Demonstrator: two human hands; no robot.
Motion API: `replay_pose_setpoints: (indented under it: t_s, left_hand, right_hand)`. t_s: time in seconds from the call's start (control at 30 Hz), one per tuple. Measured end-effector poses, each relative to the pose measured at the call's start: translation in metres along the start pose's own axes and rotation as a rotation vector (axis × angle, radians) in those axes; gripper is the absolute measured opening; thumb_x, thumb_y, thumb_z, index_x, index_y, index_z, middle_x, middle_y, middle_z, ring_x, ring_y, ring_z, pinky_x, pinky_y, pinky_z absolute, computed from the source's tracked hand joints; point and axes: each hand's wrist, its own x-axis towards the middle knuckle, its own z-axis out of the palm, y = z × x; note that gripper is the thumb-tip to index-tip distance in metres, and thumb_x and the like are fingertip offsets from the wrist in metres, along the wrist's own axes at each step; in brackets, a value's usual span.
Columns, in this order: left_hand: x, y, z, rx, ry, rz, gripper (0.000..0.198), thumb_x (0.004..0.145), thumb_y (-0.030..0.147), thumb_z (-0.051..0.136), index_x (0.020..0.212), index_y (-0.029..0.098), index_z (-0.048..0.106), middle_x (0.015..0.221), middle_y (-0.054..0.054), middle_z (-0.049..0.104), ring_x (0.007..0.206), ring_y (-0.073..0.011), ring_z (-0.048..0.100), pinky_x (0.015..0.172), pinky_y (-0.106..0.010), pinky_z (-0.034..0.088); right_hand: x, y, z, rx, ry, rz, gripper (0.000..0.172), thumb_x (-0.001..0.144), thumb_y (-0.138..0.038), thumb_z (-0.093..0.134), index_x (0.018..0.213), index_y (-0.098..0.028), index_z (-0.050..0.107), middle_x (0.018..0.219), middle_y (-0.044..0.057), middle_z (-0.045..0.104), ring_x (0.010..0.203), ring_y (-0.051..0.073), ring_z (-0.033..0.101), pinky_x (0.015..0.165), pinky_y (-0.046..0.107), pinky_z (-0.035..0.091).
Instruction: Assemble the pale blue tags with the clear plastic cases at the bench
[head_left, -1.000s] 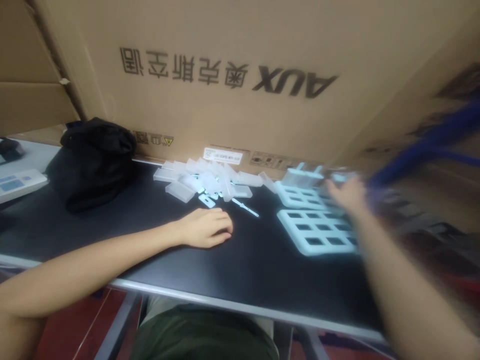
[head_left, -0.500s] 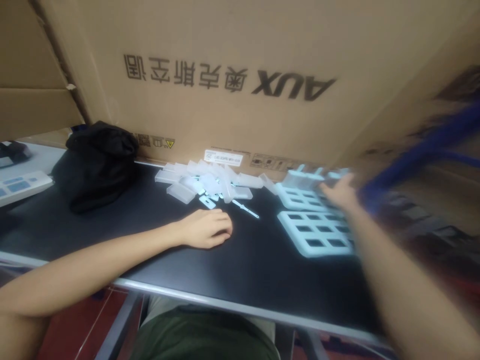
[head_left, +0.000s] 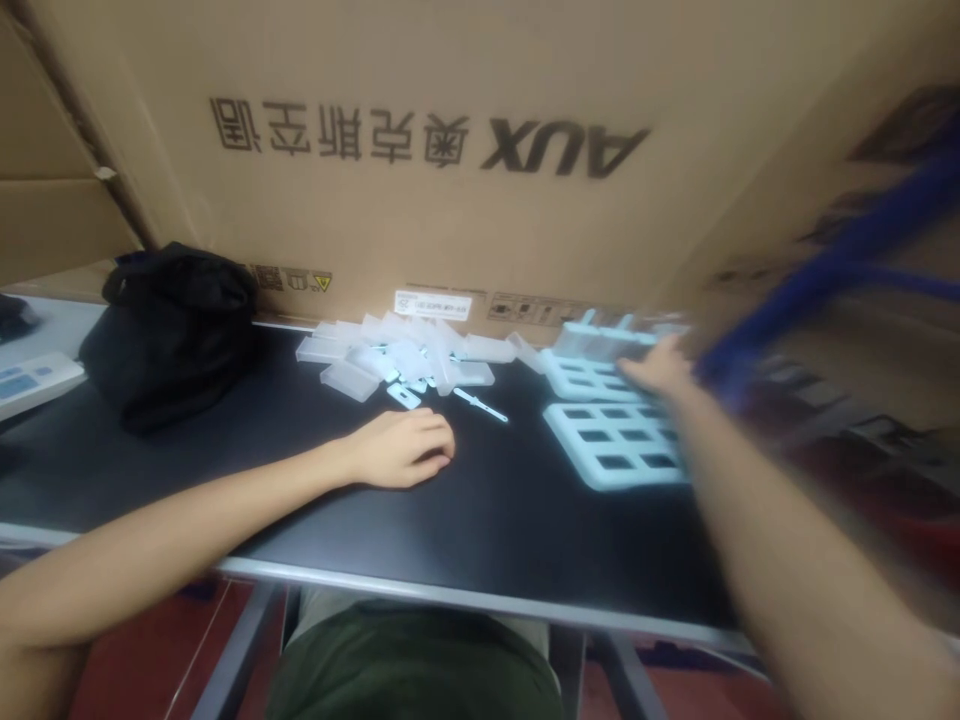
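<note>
My left hand (head_left: pixel 411 448) rests on the black table with its fingers curled in and nothing visible in them. Just beyond it lie a pale blue slotted piece (head_left: pixel 404 396) and a thin pale blue stick (head_left: pixel 481 405). On the right, my right hand (head_left: pixel 661 368) reaches to the rear pale blue rack (head_left: pixel 559 372), by clear ice pop moulds with blue tops (head_left: pixel 581 335) standing in it. Its thumb points left; the other fingers are blurred and partly hidden, so any grip is unclear. A second rack (head_left: pixel 606 475) with open slots lies in front.
A heap of clear plastic moulds (head_left: pixel 352 378) lies at the back middle. A black bag (head_left: pixel 172 335) and a white device (head_left: pixel 41 382) are at left. Large cardboard boxes (head_left: pixel 420 220) wall off the back, and a blue metal frame (head_left: pixel 832 265) stands at right.
The view has shifted a little, so everything sits slightly further left and higher. My left hand stays in its curled rest, and my right hand remains at the rear rack.
</note>
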Motion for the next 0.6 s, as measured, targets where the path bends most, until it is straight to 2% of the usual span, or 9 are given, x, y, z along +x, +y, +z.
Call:
replay_pose_setpoints:
  t_s: [0.1,0.2,0.33,0.4,0.47,0.53,0.6]
  left_hand:
    - [-0.001,-0.001,0.001,0.001,0.005,0.008,0.015,0.105,0.029,0.051,0.106,0.023,0.065,0.114,-0.004,0.071,0.107,-0.0186,0.067,0.105,-0.033,0.053]
    - [-0.002,-0.001,0.002,0.018,0.01,0.005,0.015,0.105,0.029,0.051,0.106,0.023,0.065,0.114,-0.004,0.071,0.107,-0.0184,0.067,0.105,-0.034,0.052]
    - [-0.002,0.0,0.002,0.051,0.03,-0.002,0.014,0.104,0.029,0.051,0.105,0.022,0.064,0.112,-0.005,0.071,0.105,-0.0199,0.066,0.1,-0.034,0.053]
    - [-0.001,0.001,0.002,0.076,0.041,-0.012,0.014,0.103,0.028,0.052,0.105,0.022,0.064,0.112,-0.006,0.07,0.105,-0.0215,0.065,0.099,-0.036,0.053]
    - [0.001,0.002,0.001,0.102,0.051,-0.03,0.014,0.101,0.028,0.053,0.106,0.021,0.065,0.117,-0.008,0.07,0.107,-0.0239,0.064,0.1,-0.04,0.053]
    - [0.002,0.003,0.001,0.121,0.059,-0.055,0.016,0.101,0.03,0.054,0.108,0.021,0.065,0.125,-0.01,0.068,0.114,-0.0268,0.063,0.102,-0.044,0.052]
    - [0.003,0.004,0.001,0.133,0.058,-0.086,0.019,0.101,0.032,0.054,0.111,0.021,0.065,0.132,-0.011,0.067,0.121,-0.029,0.061,0.103,-0.046,0.051]
  right_hand:
    - [0.003,-0.004,-0.003,-0.018,-0.004,-0.004,0.101,0.091,-0.051,0.055,0.16,0.011,0.014,0.139,0.043,0.047,0.125,0.04,0.05,0.092,0.045,0.036]
    - [-0.002,-0.01,-0.011,-0.051,0.013,-0.002,0.099,0.088,-0.048,0.061,0.16,0.008,0.022,0.14,0.043,0.048,0.128,0.041,0.05,0.092,0.047,0.037]
    - [-0.026,-0.013,-0.024,-0.121,0.111,-0.063,0.095,0.084,-0.044,0.066,0.157,0.005,0.03,0.148,0.046,0.038,0.137,0.049,0.039,0.096,0.055,0.036]
    - [-0.043,-0.015,-0.027,-0.157,0.217,-0.162,0.082,0.089,-0.044,0.059,0.151,0.005,0.038,0.146,0.045,0.04,0.136,0.05,0.04,0.096,0.055,0.038]
    - [-0.057,-0.022,-0.025,-0.18,0.293,-0.33,0.066,0.095,-0.045,0.048,0.14,0.004,0.05,0.135,0.043,0.05,0.129,0.049,0.047,0.096,0.056,0.042]
    - [-0.065,-0.036,-0.019,-0.178,0.276,-0.522,0.056,0.098,-0.043,0.043,0.131,0.0,0.058,0.126,0.035,0.06,0.123,0.044,0.055,0.1,0.054,0.045]
    - [-0.068,-0.057,-0.01,-0.167,0.185,-0.68,0.052,0.096,-0.041,0.048,0.133,-0.006,0.058,0.126,0.027,0.065,0.122,0.038,0.058,0.105,0.048,0.046]
